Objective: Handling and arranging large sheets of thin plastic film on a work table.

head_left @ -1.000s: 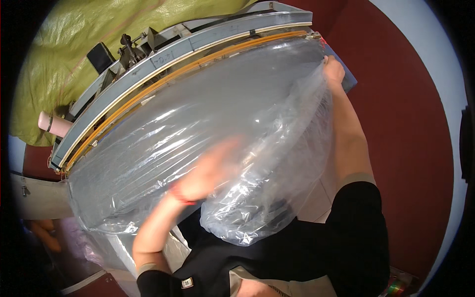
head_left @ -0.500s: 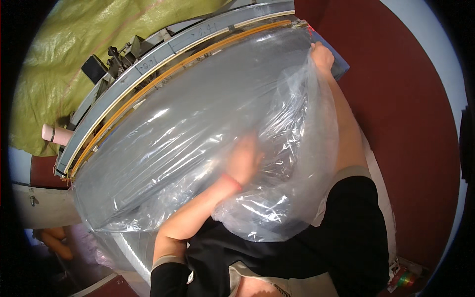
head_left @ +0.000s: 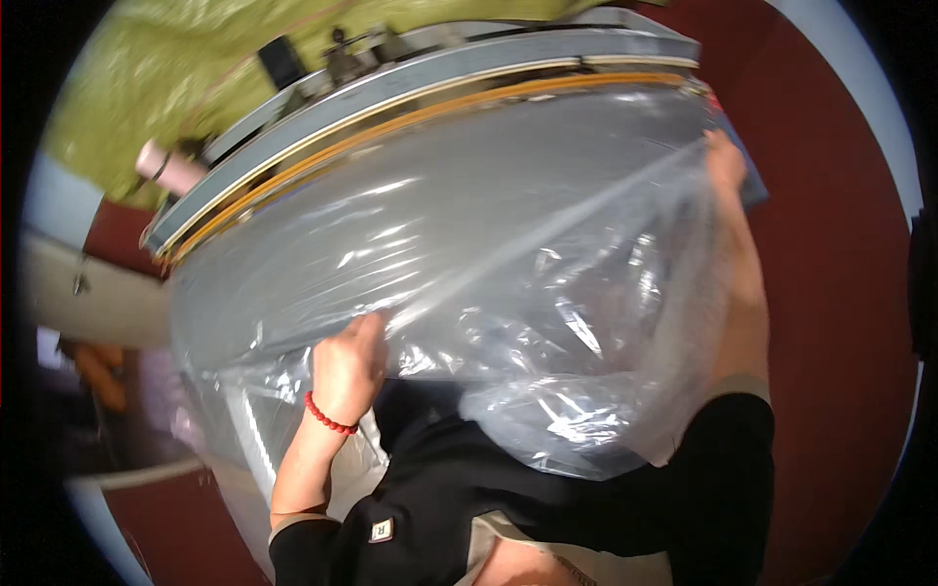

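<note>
A large sheet of clear plastic film (head_left: pixel 586 322) spreads across the grey work surface (head_left: pixel 469 186) and sags over its near edge against my body. My left hand (head_left: pixel 350 359), with a red bead bracelet (head_left: pixel 330 415) at its wrist, is closed on a gathered edge of the film near the front left. Far to the right, my right hand (head_left: pixel 724 161) pinches a corner of the film beside the machine's right end. Between the two hands the film's edge runs as a taut diagonal fold. Bunched film hangs below my right forearm.
Along the back runs a long grey metal bar (head_left: pixel 440 68) with an orange strip (head_left: pixel 410 117) in front of it. A dark box-shaped part (head_left: pixel 281 61) and a pink bottle (head_left: pixel 171 168) stand behind. Yellow-green woven sheeting (head_left: pixel 147 98) lies beyond, and dark red floor (head_left: pixel 831 342) at right.
My left hand has moved left from the middle of the film and closed on its edge. The film between my hands is drawn straighter. The view has shifted, so the machine appears turned.
</note>
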`<act>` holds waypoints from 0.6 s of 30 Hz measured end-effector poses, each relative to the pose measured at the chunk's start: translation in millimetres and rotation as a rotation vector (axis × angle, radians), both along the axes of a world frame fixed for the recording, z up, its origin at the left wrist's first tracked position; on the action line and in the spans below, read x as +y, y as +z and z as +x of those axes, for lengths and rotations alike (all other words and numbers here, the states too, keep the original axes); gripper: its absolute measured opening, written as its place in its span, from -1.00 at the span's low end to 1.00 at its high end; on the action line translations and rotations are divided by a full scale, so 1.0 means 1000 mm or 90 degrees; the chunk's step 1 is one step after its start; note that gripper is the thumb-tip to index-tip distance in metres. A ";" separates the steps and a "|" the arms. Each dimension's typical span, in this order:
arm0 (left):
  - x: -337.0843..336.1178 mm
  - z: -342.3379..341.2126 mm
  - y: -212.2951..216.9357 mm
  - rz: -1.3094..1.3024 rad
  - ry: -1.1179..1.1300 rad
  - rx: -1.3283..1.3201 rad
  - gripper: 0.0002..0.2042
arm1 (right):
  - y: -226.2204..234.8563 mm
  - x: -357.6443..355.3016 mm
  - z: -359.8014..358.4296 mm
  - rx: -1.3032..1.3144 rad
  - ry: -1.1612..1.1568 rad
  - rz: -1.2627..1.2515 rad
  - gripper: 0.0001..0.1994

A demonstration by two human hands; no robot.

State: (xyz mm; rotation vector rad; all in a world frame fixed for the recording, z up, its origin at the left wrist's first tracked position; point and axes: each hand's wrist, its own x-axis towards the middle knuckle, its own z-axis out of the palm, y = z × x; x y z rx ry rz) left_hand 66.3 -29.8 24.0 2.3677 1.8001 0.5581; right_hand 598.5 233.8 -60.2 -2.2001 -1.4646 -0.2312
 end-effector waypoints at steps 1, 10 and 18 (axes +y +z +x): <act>-0.010 -0.016 0.003 0.063 0.058 0.000 -0.70 | -0.002 0.001 0.008 -0.013 -0.003 -0.028 -0.65; -0.100 -0.244 0.105 0.074 0.396 -0.266 -0.87 | -0.013 0.009 0.028 -0.058 0.016 0.045 -0.62; -0.005 -0.277 0.131 0.648 0.277 0.221 -0.71 | -0.018 0.009 0.044 -0.033 -0.032 0.035 -0.62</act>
